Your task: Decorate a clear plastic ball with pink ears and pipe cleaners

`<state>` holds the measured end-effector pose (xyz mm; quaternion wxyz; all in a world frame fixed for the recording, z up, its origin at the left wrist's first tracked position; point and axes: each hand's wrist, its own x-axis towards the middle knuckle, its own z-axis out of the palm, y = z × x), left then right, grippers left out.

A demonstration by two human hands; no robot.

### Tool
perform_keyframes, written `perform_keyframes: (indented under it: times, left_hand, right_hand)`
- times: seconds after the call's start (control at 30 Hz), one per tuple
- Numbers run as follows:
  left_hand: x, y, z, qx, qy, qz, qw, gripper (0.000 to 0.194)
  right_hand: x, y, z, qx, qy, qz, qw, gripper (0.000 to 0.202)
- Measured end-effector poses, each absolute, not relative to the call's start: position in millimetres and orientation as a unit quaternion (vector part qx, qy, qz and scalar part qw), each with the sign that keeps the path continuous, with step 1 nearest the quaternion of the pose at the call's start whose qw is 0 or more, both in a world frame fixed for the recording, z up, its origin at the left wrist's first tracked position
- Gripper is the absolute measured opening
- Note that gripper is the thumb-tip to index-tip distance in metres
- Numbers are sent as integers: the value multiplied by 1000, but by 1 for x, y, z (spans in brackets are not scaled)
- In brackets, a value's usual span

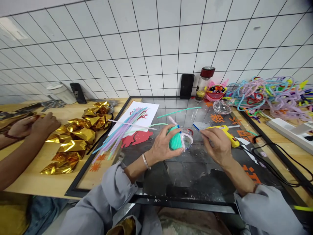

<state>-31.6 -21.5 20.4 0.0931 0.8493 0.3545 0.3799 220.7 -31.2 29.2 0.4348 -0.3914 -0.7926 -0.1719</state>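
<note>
My left hand [160, 145] is wrapped round a small craft piece [175, 140] covered in rows of turquoise pipe cleaner. Its right end shows a clear, rounded plastic part [187, 141] with a pale band around it. Level with it, my right hand [218, 147] pinches a short blue pipe cleaner [196, 126], whose tip points left toward the craft piece without touching it. Just beyond my right fingers lies a yellow glue gun [231, 137], partly hidden by the hand. A green pipe cleaner [179, 112] rests farther back on the dark glass surface [156, 182].
Left of my hands, a pipe cleaner bundle [122, 130] overlaps white paper [150, 109] near a red cutout [138, 138]. Gold foil [75, 133] lies beside another person's hands [41, 125]. A bottle [204, 85], phone [187, 86], tangled pipe cleaners [274, 96] and cables [278, 179] are around.
</note>
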Motion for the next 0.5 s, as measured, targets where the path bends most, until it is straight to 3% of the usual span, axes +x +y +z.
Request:
perform_keyframes:
  times: [0.2, 0.5]
  left_hand:
    - [-33, -20, 20, 856, 342, 378, 84, 65]
    - [-32, -20, 21, 860, 332, 378, 89, 67]
  right_hand:
    - [191, -44, 35, -344, -825, -135, 427, 42]
    - [177, -44, 37, -338, -833, -139, 416, 38]
